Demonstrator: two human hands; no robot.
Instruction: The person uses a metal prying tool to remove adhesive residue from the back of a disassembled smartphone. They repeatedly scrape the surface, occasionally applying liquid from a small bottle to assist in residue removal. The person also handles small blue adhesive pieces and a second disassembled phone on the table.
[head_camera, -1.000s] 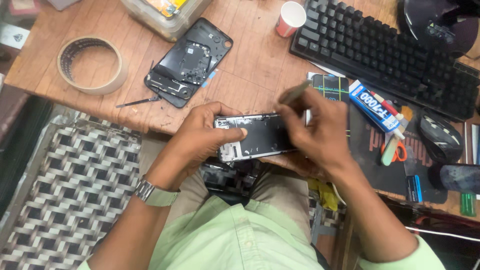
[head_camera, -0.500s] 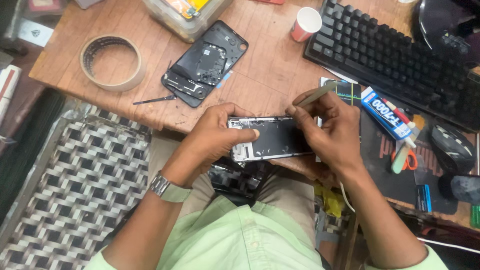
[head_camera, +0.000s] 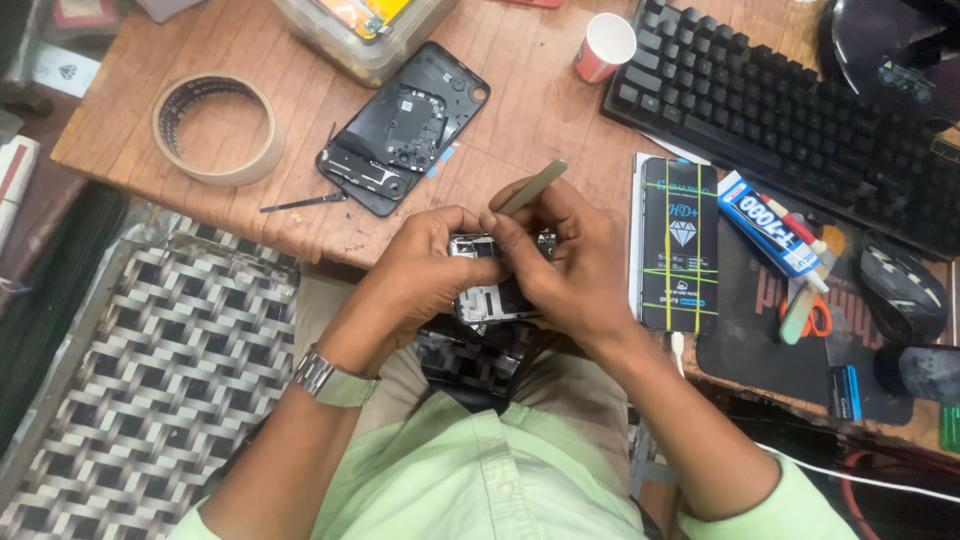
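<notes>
Metal tweezers (head_camera: 530, 187) now angle up higher vs half a sec ago, and both hands sit closer together. Left hand (head_camera: 425, 275) fingers curl tight round the opened phone (head_camera: 490, 295) at the bench edge; right hand (head_camera: 570, 265) fingers pinch the tweezers over it. Glossy black back cover (head_camera: 405, 125) lies flat on the wood bench (head_camera: 540, 120), beside a tape roll (head_camera: 215, 128).

The right hand (head_camera: 570, 265) now overlaps the left hand (head_camera: 425, 275), covering most of the opened phone (head_camera: 490, 298); the tweezers (head_camera: 530, 187) point upward.
</notes>
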